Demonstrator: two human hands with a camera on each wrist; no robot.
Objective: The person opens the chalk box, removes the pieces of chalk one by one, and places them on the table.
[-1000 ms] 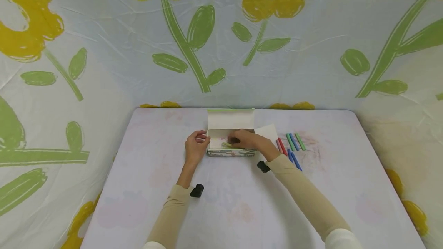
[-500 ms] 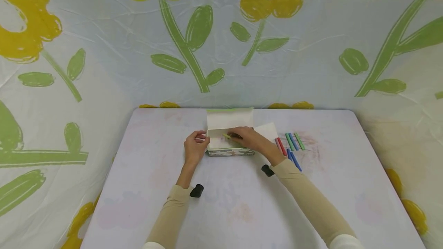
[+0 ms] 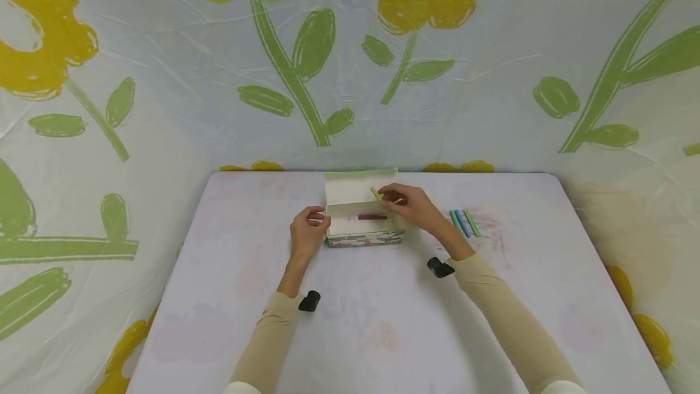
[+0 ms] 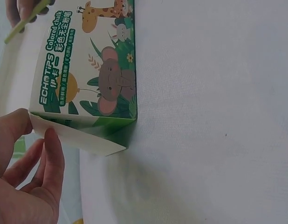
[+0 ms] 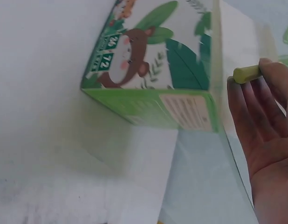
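Table (image 3: 350,333) carries open chalk box (image 3: 365,237), lid flap up, one dark red chalk (image 3: 372,217) lying inside. Left hand (image 3: 307,233) steadies the box's left end, fingers curled onto its side flap. Right hand (image 3: 409,204) hovers above the box's right end, fingertips pinching yellow-green chalk (image 3: 376,194). Loose chalks (image 3: 463,222) lie just right. Best carried with a light pinch, kept level, box braced, since chalk likely snaps

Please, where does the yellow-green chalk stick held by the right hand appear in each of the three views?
Head: the yellow-green chalk stick is at centre, above the open box.
Left wrist: top left corner, beside the box.
Right wrist: right edge, upper part, between fingertips.
Shared landmark: the green cardboard chalk box with animal pictures.
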